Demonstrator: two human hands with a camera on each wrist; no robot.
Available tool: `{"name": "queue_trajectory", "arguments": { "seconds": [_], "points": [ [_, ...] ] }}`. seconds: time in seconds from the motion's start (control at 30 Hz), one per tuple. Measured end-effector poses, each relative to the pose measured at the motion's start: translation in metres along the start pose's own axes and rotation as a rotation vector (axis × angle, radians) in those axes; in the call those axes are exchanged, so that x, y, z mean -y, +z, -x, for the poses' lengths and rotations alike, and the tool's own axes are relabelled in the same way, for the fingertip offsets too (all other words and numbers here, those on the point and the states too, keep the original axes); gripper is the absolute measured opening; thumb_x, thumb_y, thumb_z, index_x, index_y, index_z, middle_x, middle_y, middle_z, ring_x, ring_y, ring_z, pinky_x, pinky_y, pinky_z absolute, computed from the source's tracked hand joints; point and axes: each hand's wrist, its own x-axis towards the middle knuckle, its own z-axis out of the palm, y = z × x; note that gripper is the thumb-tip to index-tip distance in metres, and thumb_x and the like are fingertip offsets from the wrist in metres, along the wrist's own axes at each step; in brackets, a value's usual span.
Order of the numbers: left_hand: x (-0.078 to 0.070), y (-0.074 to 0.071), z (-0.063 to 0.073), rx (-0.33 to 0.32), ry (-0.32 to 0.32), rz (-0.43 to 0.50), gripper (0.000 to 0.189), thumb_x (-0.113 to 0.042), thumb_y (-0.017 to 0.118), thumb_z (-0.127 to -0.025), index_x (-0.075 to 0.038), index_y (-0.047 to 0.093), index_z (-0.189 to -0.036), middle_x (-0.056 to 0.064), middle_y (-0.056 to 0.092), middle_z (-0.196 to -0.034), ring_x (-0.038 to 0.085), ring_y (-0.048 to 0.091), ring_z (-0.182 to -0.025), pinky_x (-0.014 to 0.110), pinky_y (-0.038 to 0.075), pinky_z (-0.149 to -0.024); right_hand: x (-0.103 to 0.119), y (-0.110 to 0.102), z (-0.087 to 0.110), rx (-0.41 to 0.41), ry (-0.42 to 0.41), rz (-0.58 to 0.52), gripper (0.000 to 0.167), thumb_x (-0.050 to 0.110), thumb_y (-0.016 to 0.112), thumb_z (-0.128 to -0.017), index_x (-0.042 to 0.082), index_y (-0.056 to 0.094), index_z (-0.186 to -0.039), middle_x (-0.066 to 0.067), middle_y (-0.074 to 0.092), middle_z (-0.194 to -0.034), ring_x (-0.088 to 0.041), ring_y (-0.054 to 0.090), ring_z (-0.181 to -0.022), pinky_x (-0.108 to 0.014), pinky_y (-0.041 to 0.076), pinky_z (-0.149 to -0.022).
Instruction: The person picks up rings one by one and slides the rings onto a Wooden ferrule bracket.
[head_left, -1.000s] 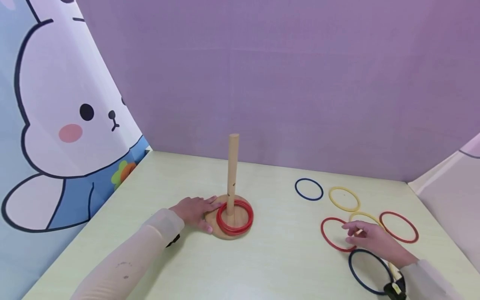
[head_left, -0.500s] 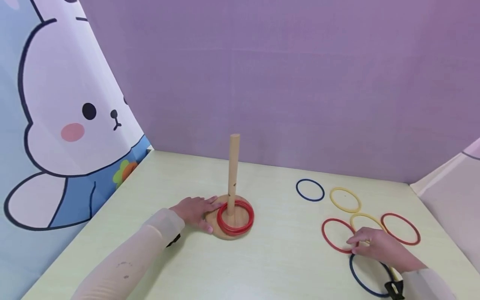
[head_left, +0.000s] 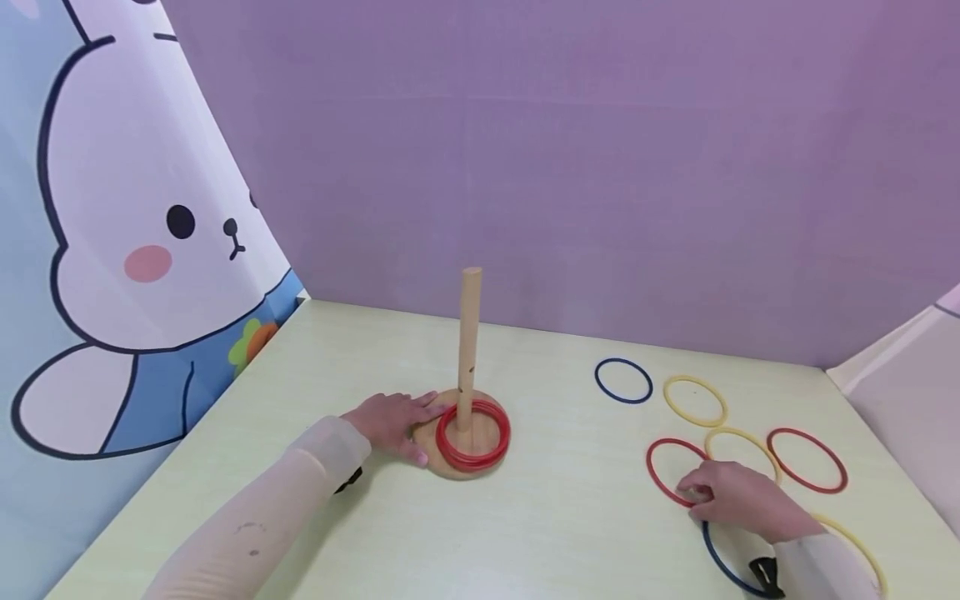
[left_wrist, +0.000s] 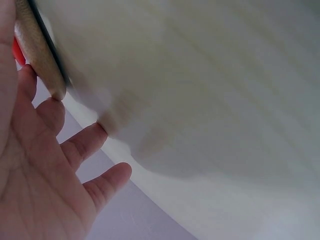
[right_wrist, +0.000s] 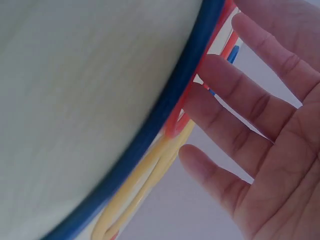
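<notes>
In the head view, a round wooden base with an upright wooden peg stands near the middle of the table. Several red rings lie stacked around the peg's foot. My left hand rests at the base's left side, index finger on top and thumb at the edge; its fingers look loosely extended in the left wrist view. At the right, my right hand touches the lower edge of a flat red ring. Below that hand lies a larger blue ring, partly covered by hand and wrist.
A small blue ring and a yellow ring lie farther back. Another yellow ring and a red ring lie behind the right hand. A yellow ring shows beside the right sleeve. A purple cloth hangs behind the table.
My right hand has shifted slightly left and down to the red ring's lower edge, its fingers drawing closer together. My left hand stays on the base. The view shifts a little.
</notes>
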Motion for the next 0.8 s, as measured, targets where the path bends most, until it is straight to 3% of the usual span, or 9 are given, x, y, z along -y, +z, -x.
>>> {"name": "queue_trajectory", "arguments": {
  "seconds": [0.17,0.33,0.5,0.57,0.8],
  "points": [
    [-0.001,0.001,-0.003,0.007,-0.03,-0.018,0.09,-0.053,0.075,-0.075,-0.026,0.034,-0.15,0.004,0.03,-0.155,0.037,0.036,-0.135,0.054,0.035,-0.104,0.005,0.001,-0.005,0.036,0.082,0.035,0.032,0.006,0.075,-0.074,0.024,0.05,-0.066,0.011,0.036,-0.061,-0.003,0.037,-0.06,-0.023,0.03,-0.057],
    [0.0,0.001,-0.003,0.006,-0.042,-0.018,0.089,-0.052,0.075,-0.075,-0.027,0.034,-0.15,0.003,0.03,-0.155,0.036,0.036,-0.135,0.054,0.034,-0.105,0.009,0.003,-0.009,0.078,0.106,0.008,0.031,-0.002,0.069,-0.073,0.021,0.049,-0.065,0.011,0.04,-0.06,-0.004,0.038,-0.058,-0.022,0.03,-0.056],
    [0.001,0.002,-0.003,0.007,-0.042,-0.018,0.089,-0.052,0.075,-0.075,-0.028,0.033,-0.15,0.003,0.03,-0.155,0.037,0.036,-0.135,0.055,0.034,-0.105,0.015,0.004,-0.015,0.118,0.26,0.014,0.023,0.0,0.072,-0.076,0.02,0.062,-0.074,0.007,0.053,-0.068,-0.013,0.046,-0.067,-0.029,0.039,-0.062],
    [0.002,0.003,-0.003,0.007,-0.041,-0.021,0.09,-0.053,0.075,-0.075,-0.028,0.033,-0.15,0.003,0.03,-0.155,0.037,0.036,-0.135,0.055,0.035,-0.104,0.015,0.004,-0.017,0.124,0.285,0.013,0.02,0.001,0.073,-0.076,0.019,0.065,-0.078,0.007,0.056,-0.072,-0.015,0.048,-0.07,-0.032,0.042,-0.065],
    [0.001,0.003,-0.003,0.009,-0.034,-0.019,0.089,-0.053,0.075,-0.075,-0.028,0.033,-0.15,0.003,0.03,-0.155,0.035,0.036,-0.135,0.054,0.035,-0.104,0.014,0.0,-0.016,0.07,0.239,0.068,0.018,0.004,0.073,-0.075,0.019,0.066,-0.079,0.008,0.056,-0.071,-0.013,0.047,-0.068,-0.031,0.041,-0.063]
  ]
}}
